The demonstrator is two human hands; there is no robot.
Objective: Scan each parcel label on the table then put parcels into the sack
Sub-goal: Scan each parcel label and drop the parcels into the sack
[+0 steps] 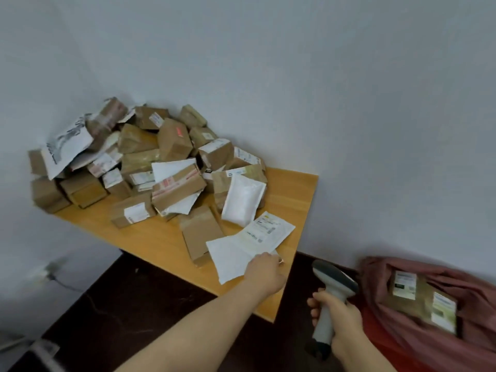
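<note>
Your desk (292,189) stands in the corner. A heap of parcels (150,157), mostly brown boxes, covers its far left. To the right of the desk and lower down lies the pink sack (477,304), with two labelled brown parcels (424,299) showing in its mouth. A white mailer (241,251) lies flat at the desk's near right edge, label (265,226) facing up. Your left hand (264,272) pinches the mailer's near edge. Your right hand (341,315) is wrapped round the handle of the grey scanner (335,277), between desk and sack.
</note>
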